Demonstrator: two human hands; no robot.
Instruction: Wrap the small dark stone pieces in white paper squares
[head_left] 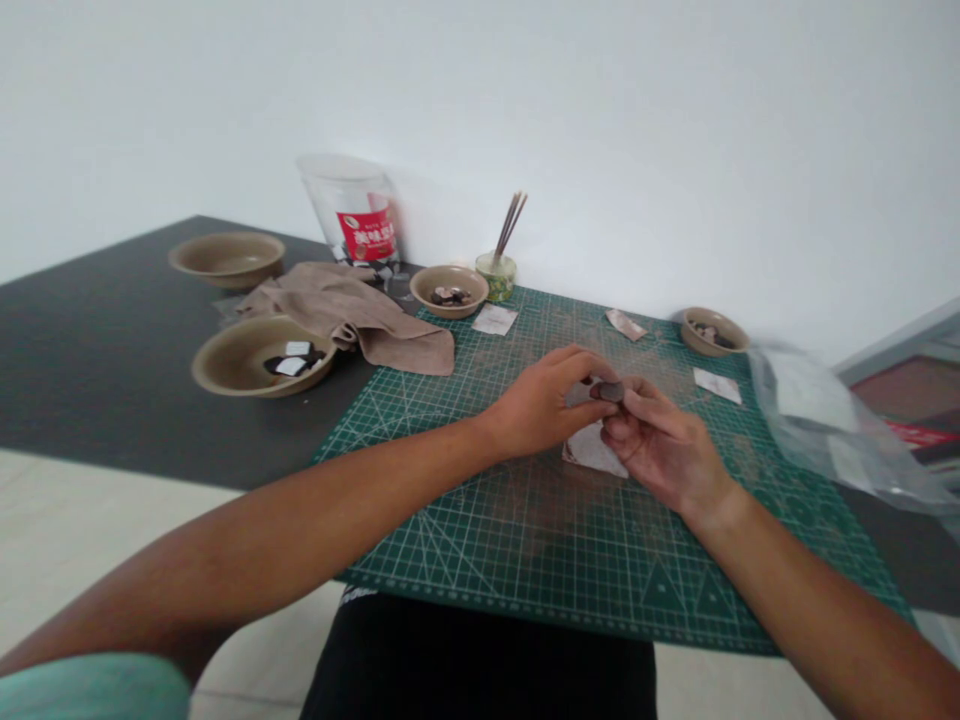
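Observation:
Between the fingertips of both hands is a small dark, flat, rounded piece [610,391], held above the mat. My left hand [551,395] pinches it from the left, thumb below and fingers above. My right hand [667,445] grips its right end with closed fingers. Beneath the hands a pale square sheet with brown smudges [595,452] lies on the green cutting mat [480,520]. The fingers hide part of the piece and of the sheet.
Left are a bowl with black and white pieces [217,370], another bowl [225,262], a brown cloth [360,310] and a clear jar [352,210]. Behind stand a small bowl [450,308] and sticks in a cup [496,280]. Right are a bowl [715,345] and plastic bag [832,420].

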